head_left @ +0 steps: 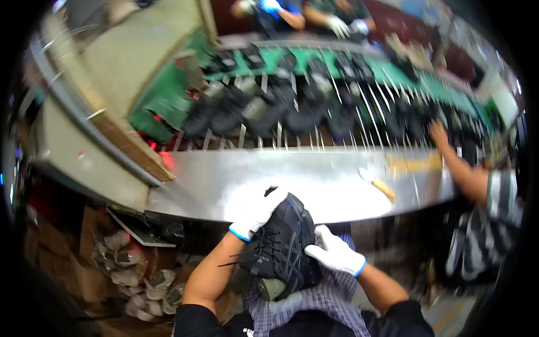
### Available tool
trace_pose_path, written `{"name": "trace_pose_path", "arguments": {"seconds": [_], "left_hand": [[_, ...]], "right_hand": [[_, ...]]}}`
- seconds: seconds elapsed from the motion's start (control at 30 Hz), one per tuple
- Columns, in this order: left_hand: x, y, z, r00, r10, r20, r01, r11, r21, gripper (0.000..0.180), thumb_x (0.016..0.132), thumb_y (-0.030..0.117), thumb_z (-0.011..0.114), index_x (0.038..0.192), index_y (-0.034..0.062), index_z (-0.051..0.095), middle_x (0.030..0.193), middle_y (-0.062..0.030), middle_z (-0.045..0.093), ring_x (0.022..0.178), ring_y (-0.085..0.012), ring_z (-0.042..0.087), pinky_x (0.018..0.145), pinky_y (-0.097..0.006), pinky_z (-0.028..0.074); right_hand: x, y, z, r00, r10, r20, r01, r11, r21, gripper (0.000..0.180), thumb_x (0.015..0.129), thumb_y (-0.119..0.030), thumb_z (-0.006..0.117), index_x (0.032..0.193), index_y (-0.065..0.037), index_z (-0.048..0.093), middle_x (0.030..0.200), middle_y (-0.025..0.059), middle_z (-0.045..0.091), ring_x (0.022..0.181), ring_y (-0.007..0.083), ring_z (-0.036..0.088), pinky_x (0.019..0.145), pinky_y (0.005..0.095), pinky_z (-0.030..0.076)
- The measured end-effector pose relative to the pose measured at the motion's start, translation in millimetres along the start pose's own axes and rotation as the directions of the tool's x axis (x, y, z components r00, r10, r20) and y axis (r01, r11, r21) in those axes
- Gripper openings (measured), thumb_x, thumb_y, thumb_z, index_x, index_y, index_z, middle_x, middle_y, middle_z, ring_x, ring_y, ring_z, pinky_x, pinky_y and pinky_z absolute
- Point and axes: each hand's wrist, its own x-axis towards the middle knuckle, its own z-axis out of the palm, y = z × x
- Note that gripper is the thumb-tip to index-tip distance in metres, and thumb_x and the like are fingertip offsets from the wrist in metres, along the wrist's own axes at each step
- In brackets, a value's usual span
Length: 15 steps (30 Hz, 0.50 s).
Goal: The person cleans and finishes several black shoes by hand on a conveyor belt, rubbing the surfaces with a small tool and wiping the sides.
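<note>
A black lace-up sneaker [286, 244] is held in front of my body, just off the near edge of the metal table. Its laces hang loose on the left side, and a dull green form [272, 288] shows in its opening. My left hand [261, 213], in a white glove with a blue cuff, is closed on the far left part of the sneaker. On the other side, my gloved right hand [335, 251] has its thumb and fingers apart, with the fingertips against the sneaker's side. A knife-like tool with a yellow handle [384, 189] lies on the table.
The metal table [196, 177] spans the front. Behind it, a rack of thin rods [279, 135] carries several black shoes [306, 115]. Pale shoes [160, 283] are piled at lower left. A co-worker's arm [463, 171] reaches to the rack at right; two people work at the far side.
</note>
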Motion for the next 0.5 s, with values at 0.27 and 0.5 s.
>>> {"name": "trace_pose_path", "arguments": {"seconds": [0.27, 0.5], "left_hand": [[-4, 24, 25, 0.998, -0.064, 0.005, 0.065, 0.997, -0.042, 0.021, 0.101, 0.014, 0.07, 0.109, -0.0029, 0.079, 0.102, -0.0072, 0.079, 0.094, -0.0107, 0.069, 0.088, -0.026, 0.054], [18, 8, 16, 0.987, -0.159, -0.017, 0.158, 0.985, -0.064, 0.021, 0.104, 0.013, 0.065, 0.108, -0.0025, 0.078, 0.1, -0.0037, 0.076, 0.092, -0.0089, 0.065, 0.087, -0.025, 0.051]], "right_hand": [[19, 6, 3, 0.995, -0.073, 0.074, 0.035, 0.905, 0.424, 0.083, 0.092, -0.036, 0.087, 0.155, 0.001, 0.049, 0.139, 0.0171, 0.068, 0.127, 0.0241, 0.064, 0.112, 0.0385, 0.051], [59, 4, 0, 0.98, -0.083, -0.18, 0.135, 0.944, 0.301, 0.061, 0.11, -0.046, 0.053, 0.145, 0.004, 0.059, 0.124, 0.0243, 0.073, 0.115, 0.0277, 0.069, 0.103, 0.0382, 0.053]]}}
